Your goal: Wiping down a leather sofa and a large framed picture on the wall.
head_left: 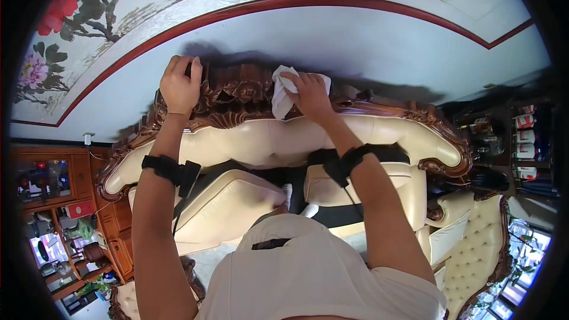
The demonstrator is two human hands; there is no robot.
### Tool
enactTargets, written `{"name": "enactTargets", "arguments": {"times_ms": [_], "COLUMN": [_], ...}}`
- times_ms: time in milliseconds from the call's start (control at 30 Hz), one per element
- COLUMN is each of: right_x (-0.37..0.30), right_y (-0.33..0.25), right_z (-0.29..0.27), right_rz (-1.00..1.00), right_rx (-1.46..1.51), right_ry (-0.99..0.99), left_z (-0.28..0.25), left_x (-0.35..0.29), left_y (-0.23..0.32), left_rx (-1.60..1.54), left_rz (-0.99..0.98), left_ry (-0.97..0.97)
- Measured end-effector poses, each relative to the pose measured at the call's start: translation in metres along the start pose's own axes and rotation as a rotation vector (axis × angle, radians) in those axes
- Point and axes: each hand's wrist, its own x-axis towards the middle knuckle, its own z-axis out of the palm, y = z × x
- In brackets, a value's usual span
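A cream leather sofa with a dark carved wooden crest stands against the wall in front of me. My left hand grips the left part of that crest, its fingers curled over the top. To the right of the carved flowers, my right hand presses a crumpled white cloth onto the wood. Part of the cloth is bunched under the fingers and sticks out on both sides of them. The palm side of each hand is hidden.
Loose cream cushions lie on the sofa's dark base around my feet. A wooden cabinet is at the left, dark shelves with bottles at the right. A tufted armchair stands lower right. A red-framed flower painting hangs above.
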Motion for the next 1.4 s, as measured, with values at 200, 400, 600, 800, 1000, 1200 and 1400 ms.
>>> {"name": "enactTargets", "arguments": {"times_ms": [200, 400, 600, 800, 1000, 1200, 1400], "right_x": [-0.011, -0.049, -0.186, -0.210, -0.139, -0.177, -0.314], "right_y": [0.045, 0.073, 0.190, 0.202, 0.136, 0.176, 0.327], "right_z": [-0.001, -0.021, -0.081, -0.067, 0.017, 0.011, 0.009], "right_rz": [-0.035, -0.074, 0.295, 0.928, 0.397, 0.212, 0.728], "right_rx": [0.096, -0.002, -0.263, 0.210, 0.116, -0.015, -0.437], "right_ry": [0.068, 0.113, -0.163, 0.339, 0.468, 0.254, 0.125], "left_z": [-0.001, 0.004, 0.002, 0.004, 0.007, 0.004, 0.016], "left_x": [0.002, -0.001, 0.001, -0.003, -0.002, -0.001, -0.003], "left_y": [-0.001, 0.003, 0.014, 0.003, 0.000, -0.004, -0.002], "left_rx": [0.023, -0.016, -0.043, -0.041, -0.016, -0.015, -0.112], "left_rz": [0.035, 0.024, 0.010, 0.007, 0.002, -0.009, -0.078], "left_ry": [0.018, -0.011, -0.040, -0.060, -0.086, -0.109, -0.163]}}
